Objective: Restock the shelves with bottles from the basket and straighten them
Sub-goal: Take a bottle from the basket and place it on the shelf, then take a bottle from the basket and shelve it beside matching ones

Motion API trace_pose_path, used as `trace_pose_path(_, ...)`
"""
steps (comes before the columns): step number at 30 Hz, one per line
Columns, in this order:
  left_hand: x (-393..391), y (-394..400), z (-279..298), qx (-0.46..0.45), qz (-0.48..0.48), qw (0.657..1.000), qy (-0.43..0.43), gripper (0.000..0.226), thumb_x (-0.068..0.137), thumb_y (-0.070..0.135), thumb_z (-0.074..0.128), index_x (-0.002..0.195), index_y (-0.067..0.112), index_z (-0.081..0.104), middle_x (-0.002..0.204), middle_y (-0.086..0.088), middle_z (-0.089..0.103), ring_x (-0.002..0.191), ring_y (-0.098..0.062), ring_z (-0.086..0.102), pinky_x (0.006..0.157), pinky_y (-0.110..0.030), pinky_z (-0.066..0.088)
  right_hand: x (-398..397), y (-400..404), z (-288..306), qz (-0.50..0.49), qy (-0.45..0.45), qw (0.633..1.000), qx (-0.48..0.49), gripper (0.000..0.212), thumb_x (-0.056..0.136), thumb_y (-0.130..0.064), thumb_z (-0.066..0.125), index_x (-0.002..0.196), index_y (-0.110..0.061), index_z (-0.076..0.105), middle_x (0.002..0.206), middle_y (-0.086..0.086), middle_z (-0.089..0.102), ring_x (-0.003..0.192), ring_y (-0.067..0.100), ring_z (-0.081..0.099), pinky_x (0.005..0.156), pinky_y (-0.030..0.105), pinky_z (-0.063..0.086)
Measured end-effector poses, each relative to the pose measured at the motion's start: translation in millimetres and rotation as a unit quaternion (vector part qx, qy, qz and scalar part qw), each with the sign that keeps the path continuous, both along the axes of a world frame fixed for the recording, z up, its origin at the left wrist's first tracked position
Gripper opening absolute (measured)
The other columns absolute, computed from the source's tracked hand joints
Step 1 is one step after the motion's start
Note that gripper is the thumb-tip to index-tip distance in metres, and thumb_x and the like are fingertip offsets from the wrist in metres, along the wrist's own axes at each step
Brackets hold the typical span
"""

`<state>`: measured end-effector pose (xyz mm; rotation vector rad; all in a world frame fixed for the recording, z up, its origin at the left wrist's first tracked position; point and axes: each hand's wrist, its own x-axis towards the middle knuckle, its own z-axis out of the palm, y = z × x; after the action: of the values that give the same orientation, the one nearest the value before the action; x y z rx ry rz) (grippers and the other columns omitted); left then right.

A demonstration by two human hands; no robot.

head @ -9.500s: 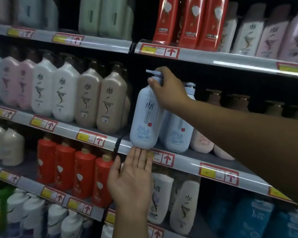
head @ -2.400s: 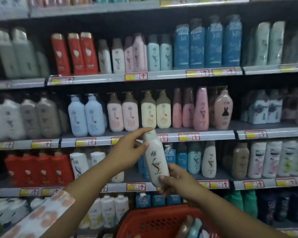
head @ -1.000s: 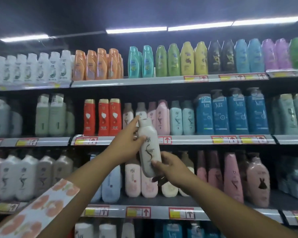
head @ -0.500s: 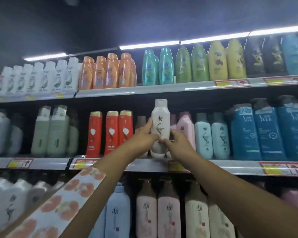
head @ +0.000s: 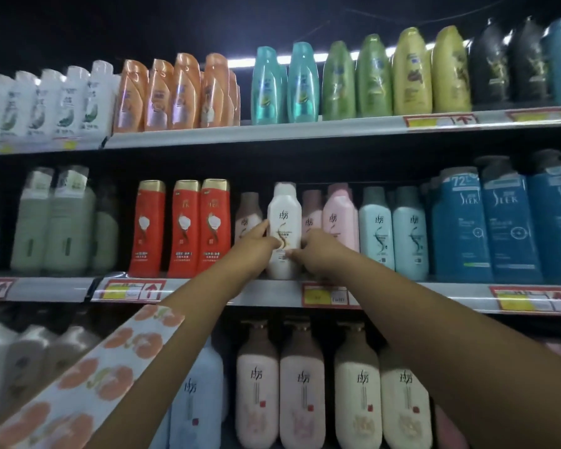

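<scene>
Head view looks up at the shelving, where both hands meet on a tall white plastic bottle with a white cap and a brown swirl on its label [head: 284,231]. It stands upright at the front edge of the middle grey metal shelf [head: 266,294], ahead of the row behind it. The left hand [head: 256,246] holds the bottle's left side, fingers curled toward it with the thumb up along the label. The right hand [head: 311,249] grips its right side low down, fingertips pinched against the lower label. Just left of the bottle stands a brown-capped pale bottle [head: 248,215], then three red bottles with gold caps [head: 182,226]. To its right are pink bottles [head: 337,218] and light blue bottles [head: 392,228]. The left arm wears a white sleeve with orange flower print [head: 88,380]. On the shelf below stand cream pump bottles with brown tops [head: 302,384].
</scene>
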<state>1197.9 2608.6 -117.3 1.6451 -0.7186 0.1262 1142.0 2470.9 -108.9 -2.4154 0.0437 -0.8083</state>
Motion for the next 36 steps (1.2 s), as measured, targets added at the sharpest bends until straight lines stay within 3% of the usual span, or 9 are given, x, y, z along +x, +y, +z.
trace_pose_path(4,-8,0,-2,0.026,0.023,0.999,-0.02,0.055,0.092,0.016,0.052,0.142,0.038,0.048,0.126,-0.003,0.066,0.107,-0.027,0.068,0.091,-0.046,0.057,-3,2,-2,-0.02,-0.005,0.999,-0.031,0.036,0.095,-0.031,0.067,0.119,-0.006,0.062,0.099,0.006,0.065,0.092,0.024,0.063,0.078,0.034,0.05)
trace_pose_path(8,-28,7,-9,0.075,0.061,0.991,-0.095,0.035,0.096,0.014,0.051,0.126,0.031,0.051,0.118,0.0,0.067,0.105,-0.02,0.066,0.094,-0.044,0.055,-16,8,-6,-0.057,-0.022,0.994,-0.092,0.039,0.093,-0.035,0.067,0.119,-0.007,0.059,0.107,0.01,0.067,0.094,0.025,0.063,0.076,0.035,0.05)
trace_pose_path(10,-40,16,-16,0.108,0.08,0.977,-0.166,0.035,0.097,0.016,0.052,0.13,0.028,0.049,0.125,0.002,0.065,0.111,-0.019,0.063,0.096,-0.041,0.053,-33,12,-14,-0.072,-0.061,0.986,-0.138,0.033,0.095,-0.03,0.064,0.119,-0.01,0.055,0.11,0.008,0.065,0.095,0.024,0.061,0.076,0.035,0.05)
trace_pose_path(14,-75,36,-48,0.199,0.188,0.901,-0.337,0.053,0.099,0.027,0.052,0.149,0.017,0.039,0.142,-0.006,0.053,0.129,-0.025,0.05,0.103,-0.039,0.043,-80,16,-55,-0.102,-0.125,0.944,-0.287,0.031,0.094,-0.029,0.055,0.122,-0.016,0.053,0.117,0.004,0.062,0.106,0.027,0.059,0.085,0.043,0.053)
trace_pose_path(18,-118,54,-113,0.318,0.266,0.815,-0.405,0.058,0.098,0.043,0.04,0.15,0.017,0.038,0.134,-0.006,0.057,0.12,-0.028,0.05,0.097,-0.045,0.044,-130,16,-122,-0.09,-0.099,0.921,-0.366,0.036,0.091,-0.04,0.058,0.12,-0.019,0.056,0.114,0.001,0.063,0.102,0.023,0.059,0.089,0.039,0.05)
trace_pose_path(22,-159,65,-186,0.399,0.28,0.777,-0.398,0.057,0.092,0.048,0.031,0.133,0.015,0.053,0.113,-0.007,0.06,0.099,-0.031,0.056,0.078,-0.043,0.042,-174,9,-194,-0.093,-0.026,0.917,-0.388,0.047,0.086,-0.04,0.06,0.124,-0.012,0.058,0.122,0.008,0.062,0.109,0.033,0.059,0.096,0.047,0.049)
trace_pose_path(26,-198,69,-274,0.43,0.244,0.777,-0.39,0.046,0.092,0.048,0.031,0.113,0.016,0.057,0.101,-0.007,0.058,0.092,-0.031,0.055,0.074,-0.043,0.04,-219,3,-279,-0.075,0.049,0.923,-0.375,0.056,0.086,-0.042,0.063,0.131,-0.01,0.054,0.123,0.01,0.062,0.106,0.035,0.06,0.092,0.045,0.05)
trace_pose_path(32,-254,59,-409,0.479,0.124,0.82,-0.29,0.05,0.093,0.05,0.033,0.122,0.017,0.057,0.108,-0.007,0.059,0.097,-0.031,0.057,0.08,-0.043,0.044,-281,-6,-397,-0.057,0.214,0.923,-0.314,0.068,0.097,-0.05,0.052,0.152,-0.015,0.032,0.148,0.006,0.047,0.128,0.031,0.052,0.101,0.043,0.047)
trace_pose_path(36,-276,44,-467,0.531,0.094,0.807,-0.24,0.052,0.097,0.052,0.034,0.136,0.019,0.047,0.125,-0.007,0.054,0.113,-0.029,0.05,0.091,-0.044,0.042,-307,-9,-447,-0.055,0.281,0.909,-0.302,0.065,0.097,-0.05,0.049,0.151,-0.016,0.033,0.149,0.006,0.044,0.132,0.031,0.046,0.103,0.043,0.044)
